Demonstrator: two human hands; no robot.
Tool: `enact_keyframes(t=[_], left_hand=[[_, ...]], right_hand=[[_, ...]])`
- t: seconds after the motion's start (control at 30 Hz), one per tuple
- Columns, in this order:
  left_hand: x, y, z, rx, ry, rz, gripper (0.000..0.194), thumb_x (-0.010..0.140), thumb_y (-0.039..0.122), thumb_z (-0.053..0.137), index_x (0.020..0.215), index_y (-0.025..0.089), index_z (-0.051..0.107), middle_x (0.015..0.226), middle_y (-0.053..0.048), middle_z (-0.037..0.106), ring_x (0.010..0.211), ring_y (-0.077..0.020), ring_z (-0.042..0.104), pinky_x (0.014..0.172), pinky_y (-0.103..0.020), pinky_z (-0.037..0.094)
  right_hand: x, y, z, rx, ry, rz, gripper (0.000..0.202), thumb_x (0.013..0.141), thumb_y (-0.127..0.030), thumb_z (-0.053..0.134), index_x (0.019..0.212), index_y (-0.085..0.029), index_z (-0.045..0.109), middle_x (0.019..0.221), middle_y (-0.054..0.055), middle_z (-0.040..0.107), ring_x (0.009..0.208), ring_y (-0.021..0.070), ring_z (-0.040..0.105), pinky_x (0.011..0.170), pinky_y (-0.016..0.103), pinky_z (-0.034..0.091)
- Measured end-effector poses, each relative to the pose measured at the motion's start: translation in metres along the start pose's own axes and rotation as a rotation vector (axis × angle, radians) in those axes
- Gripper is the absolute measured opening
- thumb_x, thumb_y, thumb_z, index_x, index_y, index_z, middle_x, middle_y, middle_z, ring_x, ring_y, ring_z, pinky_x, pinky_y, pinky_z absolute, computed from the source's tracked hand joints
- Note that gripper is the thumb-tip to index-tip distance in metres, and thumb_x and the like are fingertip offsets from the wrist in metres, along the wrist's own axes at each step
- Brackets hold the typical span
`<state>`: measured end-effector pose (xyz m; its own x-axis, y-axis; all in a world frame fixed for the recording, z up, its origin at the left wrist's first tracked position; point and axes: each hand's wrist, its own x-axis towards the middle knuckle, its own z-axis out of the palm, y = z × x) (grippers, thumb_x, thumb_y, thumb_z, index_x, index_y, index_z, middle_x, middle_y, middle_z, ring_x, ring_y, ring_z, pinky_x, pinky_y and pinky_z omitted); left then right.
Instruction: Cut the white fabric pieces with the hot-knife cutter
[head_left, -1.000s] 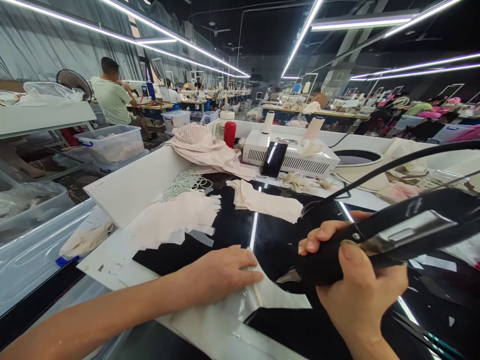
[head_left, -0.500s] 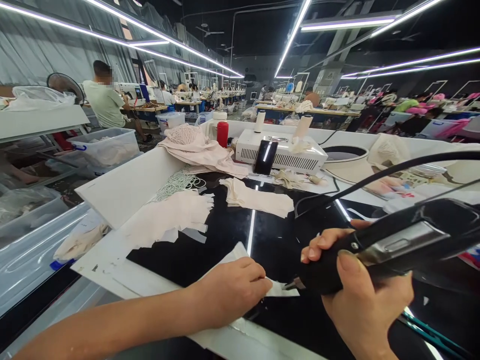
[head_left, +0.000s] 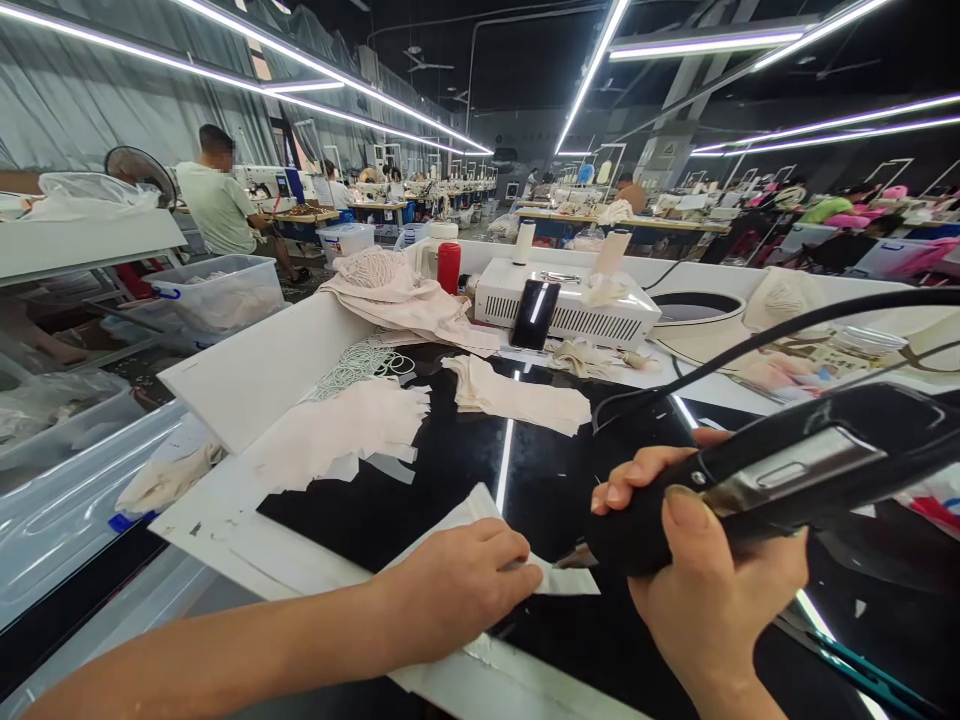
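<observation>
My left hand [head_left: 469, 580] is closed over a strip of pale fabric [head_left: 574, 581] lying on the glossy black tabletop [head_left: 450, 475]. Wrapped round a black handheld power tool [head_left: 795, 480] is my right hand [head_left: 712, 570]; the tool's metal tip touches or hovers at the strip's right part, just beyond my left fingertips. Most of the fabric near my palm is hidden. Behind lies a stack of cream fabric pieces [head_left: 517, 395], and to its left a fanned spread of similar pieces [head_left: 352, 430].
A white vented box [head_left: 570, 305] stands at the back with a phone [head_left: 535, 315] against it. Nearby are a red can [head_left: 448, 268] and heaped cloth [head_left: 405, 300]. The tool's black cable [head_left: 810, 320] arches across the right. Teal-handled scissors [head_left: 870, 675] lie lower right. A person [head_left: 217, 195] sits at left.
The tool and my right hand have shifted slightly left, its tip now further along the strip toward my left hand. My left hand has barely moved.
</observation>
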<state>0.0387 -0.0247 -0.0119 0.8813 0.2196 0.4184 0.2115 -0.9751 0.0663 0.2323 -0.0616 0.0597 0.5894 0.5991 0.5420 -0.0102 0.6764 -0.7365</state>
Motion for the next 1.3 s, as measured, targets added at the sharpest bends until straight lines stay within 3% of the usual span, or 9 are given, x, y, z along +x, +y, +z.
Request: enact_keyframes(t=[0.33,0.5,0.7,1.07,1.2,1.3], left_hand=[[-0.001,0.0,0.002,0.013,0.066,-0.002,0.016,0.108,0.007,0.058,0.117,0.014,0.07,0.107,-0.009,0.067,0.097,-0.0213,0.064,0.094,-0.03,0.059],[-0.002,0.0,0.003,0.021,0.021,-0.035,0.015,0.109,0.01,0.059,0.117,0.016,0.07,0.109,-0.01,0.065,0.098,-0.022,0.064,0.094,-0.031,0.058],[-0.002,0.001,0.004,0.017,0.082,-0.034,0.014,0.111,0.013,0.059,0.117,0.016,0.071,0.109,-0.011,0.065,0.1,-0.0228,0.064,0.093,-0.031,0.057],[-0.003,0.002,0.007,0.04,0.086,-0.036,0.011,0.112,0.016,0.062,0.117,0.017,0.072,0.105,-0.009,0.065,0.095,-0.0232,0.064,0.086,-0.032,0.059],[-0.003,-0.005,-0.003,-0.049,0.052,-0.068,0.016,0.113,0.017,0.061,0.124,0.018,0.073,0.113,-0.01,0.071,0.096,-0.0212,0.068,0.085,-0.03,0.061],[0.002,-0.024,-0.02,-0.175,0.034,-0.175,0.024,0.115,0.013,0.056,0.133,0.016,0.072,0.119,-0.008,0.076,0.105,-0.0202,0.073,0.092,-0.03,0.062]], right_hand=[[-0.001,0.005,0.006,-0.006,-0.005,0.048,0.04,0.087,-0.032,0.094,0.119,-0.026,0.069,0.08,-0.003,0.074,0.059,0.0175,0.067,0.054,0.033,0.064],[-0.001,0.007,0.012,0.03,-0.011,0.029,0.044,0.087,-0.034,0.094,0.12,-0.026,0.068,0.079,-0.003,0.073,0.059,0.0176,0.066,0.054,0.033,0.063],[-0.002,0.012,0.013,-0.009,-0.035,0.049,0.04,0.09,-0.032,0.093,0.121,-0.026,0.068,0.082,-0.003,0.073,0.061,0.0178,0.068,0.056,0.034,0.064],[-0.004,0.019,0.017,0.007,-0.059,0.062,0.039,0.093,-0.033,0.09,0.123,-0.027,0.066,0.085,-0.004,0.073,0.063,0.0164,0.069,0.06,0.033,0.063],[0.002,0.017,0.012,-0.002,-0.062,0.049,0.043,0.092,-0.036,0.092,0.124,-0.027,0.065,0.085,-0.004,0.074,0.063,0.0175,0.07,0.061,0.034,0.064],[0.009,0.012,0.002,-0.057,-0.053,0.026,0.05,0.088,-0.042,0.097,0.124,-0.027,0.065,0.088,-0.004,0.074,0.066,0.0187,0.071,0.066,0.037,0.065]])
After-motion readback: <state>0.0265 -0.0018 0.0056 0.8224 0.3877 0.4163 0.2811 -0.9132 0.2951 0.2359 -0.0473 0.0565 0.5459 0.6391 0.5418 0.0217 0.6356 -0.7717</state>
